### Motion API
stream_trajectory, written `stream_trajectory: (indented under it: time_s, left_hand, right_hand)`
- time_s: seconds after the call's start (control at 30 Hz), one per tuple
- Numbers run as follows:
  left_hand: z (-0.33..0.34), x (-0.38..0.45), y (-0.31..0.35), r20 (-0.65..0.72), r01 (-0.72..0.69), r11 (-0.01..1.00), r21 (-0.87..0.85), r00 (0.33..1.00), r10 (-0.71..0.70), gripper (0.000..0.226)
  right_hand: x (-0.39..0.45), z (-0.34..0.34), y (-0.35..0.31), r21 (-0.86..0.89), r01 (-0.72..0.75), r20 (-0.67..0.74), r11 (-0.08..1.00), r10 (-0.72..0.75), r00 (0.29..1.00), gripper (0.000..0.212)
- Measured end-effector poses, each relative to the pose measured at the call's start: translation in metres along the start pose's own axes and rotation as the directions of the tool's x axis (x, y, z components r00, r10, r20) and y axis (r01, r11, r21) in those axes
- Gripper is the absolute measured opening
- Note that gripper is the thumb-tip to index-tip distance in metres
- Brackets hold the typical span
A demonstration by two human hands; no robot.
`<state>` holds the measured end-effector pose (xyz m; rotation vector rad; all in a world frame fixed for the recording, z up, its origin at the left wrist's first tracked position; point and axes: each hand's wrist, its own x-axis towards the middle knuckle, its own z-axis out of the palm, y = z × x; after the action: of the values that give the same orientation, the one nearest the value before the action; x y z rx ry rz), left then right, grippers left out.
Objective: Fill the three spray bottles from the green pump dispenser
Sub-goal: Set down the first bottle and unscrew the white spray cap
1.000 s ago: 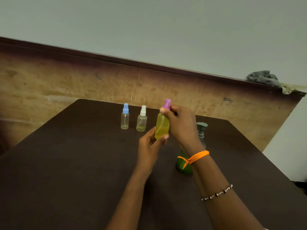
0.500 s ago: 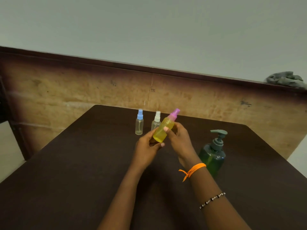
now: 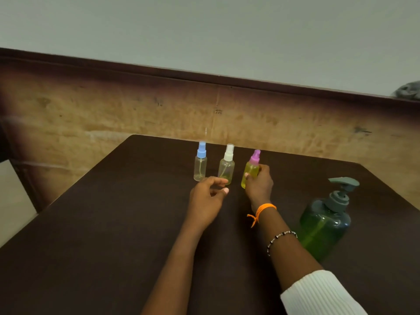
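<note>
Pink-capped spray bottle (image 3: 250, 171), full of yellow liquid, set upright on the surface (image 3: 113, 223) beside the white-capped bottle (image 3: 226, 165), gripped by the right hand (image 3: 259, 186) to steady placement; left hand (image 3: 208, 194) relaxed, empty.

- Plain indoor room, kind uncertain; no kitchen, lab or shop fittings visible.
- Dark brown matte table (image 3: 91, 235) against worn, stained tan plywood panel (image 3: 113, 114).
- Bare pale grey-green painted wall (image 3: 204, 30) above; crumpled grey cloth (image 3: 409, 90) on panel's top edge.
</note>
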<state>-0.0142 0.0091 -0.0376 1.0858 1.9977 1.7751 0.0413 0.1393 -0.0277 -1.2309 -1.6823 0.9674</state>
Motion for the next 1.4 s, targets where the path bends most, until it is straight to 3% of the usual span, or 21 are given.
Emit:
stream_trajectory:
  time_s: [0.17, 0.33, 0.43, 0.53, 0.77, 0.9, 1.03, 1.1, 1.23, 1.33, 1.4]
  left_hand:
    - [-0.003, 0.005, 0.0, 0.012, 0.033, 0.998, -0.047, 0.999, -0.032, 0.018]
    - [-0.005, 0.002, 0.002, -0.014, 0.058, 0.995, -0.083, 0.998, -0.059, 0.019]
    - [-0.007, 0.001, 0.001, -0.034, 0.074, 0.989, -0.127, 0.996, -0.079, 0.018]
    - [-0.008, -0.001, 0.0, -0.053, 0.085, 0.982, -0.17, 0.994, -0.095, 0.019]
    - [-0.005, 0.007, -0.008, -0.061, 0.093, 0.966, -0.241, 0.992, -0.111, 0.033]
    - [-0.006, 0.009, -0.013, -0.048, 0.07, 0.98, -0.186, 0.996, -0.081, 0.034]
    - [-0.002, 0.003, -0.008, -0.007, -0.017, 0.997, -0.08, 1.0, 0.017, 0.061]
    - [0.002, -0.006, 0.002, -0.003, -0.054, 0.988, -0.146, 0.999, 0.055, 0.062]
    - [0.008, -0.032, 0.032, 0.034, -0.046, 0.891, -0.452, 0.997, 0.069, 0.052]
    - [0.016, -0.052, 0.047, 0.01, -0.062, 0.822, -0.567, 0.997, 0.082, 0.043]
    - [0.024, -0.063, 0.054, 0.006, -0.054, 0.786, -0.616, 0.997, 0.073, 0.041]
  right_hand:
    - [0.014, 0.004, 0.0, -0.04, 0.008, 0.017, 0.999, -0.007, 1.0, 0.03]
    - [-0.004, -0.003, 0.002, -0.084, 0.055, 0.004, 0.995, -0.055, 0.998, 0.072]
    - [-0.034, -0.005, 0.003, -0.163, 0.223, -0.055, 0.961, -0.235, 0.97, 0.055]
    - [-0.042, 0.005, 0.001, -0.1, 0.357, 0.08, 0.929, -0.35, 0.933, 0.048]
    - [-0.008, 0.028, -0.021, -0.119, 0.31, 0.263, 0.943, -0.271, 0.926, 0.073]
    - [-0.005, 0.027, -0.018, -0.172, 0.327, 0.279, 0.929, -0.272, 0.921, 0.046]
    - [-0.038, 0.0, -0.019, -0.092, 0.348, 0.222, 0.933, -0.322, 0.92, 0.035]
    - [-0.057, -0.022, -0.026, -0.029, 0.35, 0.187, 0.936, -0.339, 0.922, 0.035]
    - [-0.084, -0.071, -0.045, 0.064, 0.41, 0.087, 0.91, -0.415, 0.906, 0.041]
    - [-0.098, -0.107, -0.056, 0.025, 0.466, 0.075, 0.885, -0.466, 0.881, 0.054]
    - [-0.102, -0.126, -0.06, -0.043, 0.501, 0.088, 0.864, -0.496, 0.864, 0.044]
